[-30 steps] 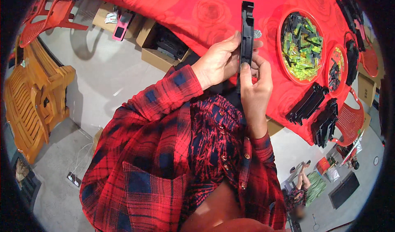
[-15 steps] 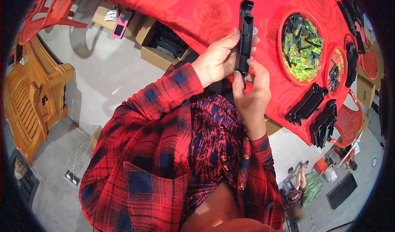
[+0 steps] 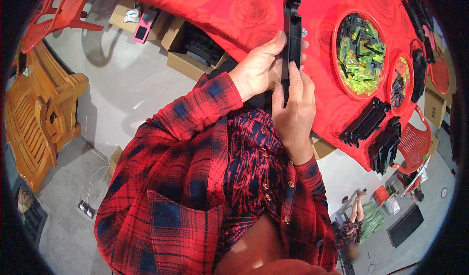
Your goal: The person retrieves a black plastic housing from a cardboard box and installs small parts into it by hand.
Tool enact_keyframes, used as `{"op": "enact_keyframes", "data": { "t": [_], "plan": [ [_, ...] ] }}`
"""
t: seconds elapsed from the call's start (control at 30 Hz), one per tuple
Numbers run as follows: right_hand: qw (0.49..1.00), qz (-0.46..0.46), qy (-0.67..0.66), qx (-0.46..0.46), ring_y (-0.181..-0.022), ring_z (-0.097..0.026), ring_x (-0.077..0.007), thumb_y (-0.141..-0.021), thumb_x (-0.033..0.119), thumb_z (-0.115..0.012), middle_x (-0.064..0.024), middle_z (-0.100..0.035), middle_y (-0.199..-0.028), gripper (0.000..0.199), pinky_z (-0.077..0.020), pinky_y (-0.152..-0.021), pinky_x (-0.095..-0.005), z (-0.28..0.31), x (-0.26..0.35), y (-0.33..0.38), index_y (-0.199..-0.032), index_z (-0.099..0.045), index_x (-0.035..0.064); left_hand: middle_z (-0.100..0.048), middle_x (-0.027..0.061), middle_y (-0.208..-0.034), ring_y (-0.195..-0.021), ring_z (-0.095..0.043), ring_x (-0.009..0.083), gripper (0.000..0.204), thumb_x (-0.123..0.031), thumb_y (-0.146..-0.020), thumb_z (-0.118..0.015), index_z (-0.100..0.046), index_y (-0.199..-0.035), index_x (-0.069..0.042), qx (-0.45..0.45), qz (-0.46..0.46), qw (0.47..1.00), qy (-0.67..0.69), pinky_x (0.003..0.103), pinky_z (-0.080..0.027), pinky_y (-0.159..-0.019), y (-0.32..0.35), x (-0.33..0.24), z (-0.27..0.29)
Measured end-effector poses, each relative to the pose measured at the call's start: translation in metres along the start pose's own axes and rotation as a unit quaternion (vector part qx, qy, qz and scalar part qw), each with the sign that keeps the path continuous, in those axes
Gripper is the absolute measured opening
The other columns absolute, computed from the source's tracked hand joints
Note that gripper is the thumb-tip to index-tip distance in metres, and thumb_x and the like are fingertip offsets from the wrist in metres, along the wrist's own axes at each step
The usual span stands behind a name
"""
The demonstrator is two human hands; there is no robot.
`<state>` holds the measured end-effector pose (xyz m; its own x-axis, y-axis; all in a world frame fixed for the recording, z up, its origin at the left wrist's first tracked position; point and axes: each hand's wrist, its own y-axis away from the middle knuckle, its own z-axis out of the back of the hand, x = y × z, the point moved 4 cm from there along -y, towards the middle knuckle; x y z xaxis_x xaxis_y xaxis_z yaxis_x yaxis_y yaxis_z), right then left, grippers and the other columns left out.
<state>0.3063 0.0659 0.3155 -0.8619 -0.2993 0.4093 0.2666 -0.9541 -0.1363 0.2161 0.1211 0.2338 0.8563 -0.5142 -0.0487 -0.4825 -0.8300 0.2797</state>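
A long, narrow black plastic part (image 3: 293, 31) with a channel along its length stands nearly upright in the picture, over the table's near edge. My left hand (image 3: 261, 67) is closed around its middle, the thumb along one side and the fingertips showing past the other. Lower down, my right hand (image 3: 298, 104) grips the same part, its index finger pressed against the channel and its thumb at the lower end. The part's lower tip is partly hidden by the right hand.
On the red rose-patterned tablecloth (image 3: 215, 1), a red-rimmed tray (image 3: 335, 55) holds yellow-green and black pieces. Beside it sits a smaller red tray (image 3: 411, 80). Black plastic parts (image 3: 365, 121) are stacked near the corner. A cardboard box (image 3: 183, 67) stands below left; a person (image 3: 352, 226) is at lower right.
My right hand has shifted up along the black plastic part, its index finger now straighter and higher on the channel. The left hand keeps its hold, almost unmoved.
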Motion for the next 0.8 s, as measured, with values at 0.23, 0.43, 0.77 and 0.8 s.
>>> {"op": "enact_keyframes", "data": {
  "t": [0.23, 0.43, 0.77, 0.8],
  "plan": [
    [0.999, 0.007, 0.033, 0.007, -0.098, -0.061, -0.0361, -0.087, 0.016, -0.066, -0.0216, -0.055, -0.119, 0.054, -0.0516, -0.081, -0.0420, 0.0000, 0.0018, 0.0000, -0.135, -0.050, -0.0010, -0.062, 0.0090, -0.123, -0.102, -0.063, 0.0214, 0.053, -0.043, -0.101, -0.046, -0.046, -0.141, -0.009, 0.005, -0.003, 1.000, 0.002, 0.042, -0.050, -0.097, 0.0002, 0.0006, -0.0004],
    [0.999, 0.012, 0.037, -0.002, -0.097, -0.061, -0.0360, -0.087, 0.015, -0.065, -0.0211, -0.055, -0.118, 0.051, -0.0517, -0.080, -0.0416, 0.0000, 0.0020, -0.0001, -0.134, -0.051, -0.0008, -0.062, 0.0086, -0.123, -0.101, -0.062, 0.0207, 0.053, -0.043, -0.101, -0.046, -0.046, -0.141, -0.009, 0.011, 0.005, 1.000, 0.015, 0.041, -0.050, -0.097, 0.0015, 0.0008, -0.0019],
    [0.999, 0.008, 0.039, 0.002, -0.094, -0.062, -0.0370, -0.087, 0.013, -0.064, -0.0215, -0.056, -0.117, 0.049, -0.0519, -0.079, -0.0420, 0.0009, 0.0022, 0.0001, -0.132, -0.053, -0.0013, -0.062, 0.0089, -0.123, -0.102, -0.062, 0.0207, 0.053, -0.044, -0.101, -0.046, -0.046, -0.140, -0.008, 0.012, 0.002, 1.000, 0.012, 0.040, -0.050, -0.097, 0.0023, 0.0017, -0.0039],
    [0.999, 0.008, 0.038, 0.002, -0.094, -0.062, -0.0370, -0.087, 0.013, -0.064, -0.0215, -0.056, -0.117, 0.049, -0.0519, -0.079, -0.0420, 0.0007, 0.0025, -0.0001, -0.132, -0.053, -0.0013, -0.062, 0.0091, -0.123, -0.102, -0.062, 0.0207, 0.053, -0.044, -0.101, -0.046, -0.046, -0.140, -0.008, 0.008, 0.000, 1.000, 0.000, 0.040, -0.050, -0.097, 0.0026, 0.0013, -0.0038]
  ]
}}
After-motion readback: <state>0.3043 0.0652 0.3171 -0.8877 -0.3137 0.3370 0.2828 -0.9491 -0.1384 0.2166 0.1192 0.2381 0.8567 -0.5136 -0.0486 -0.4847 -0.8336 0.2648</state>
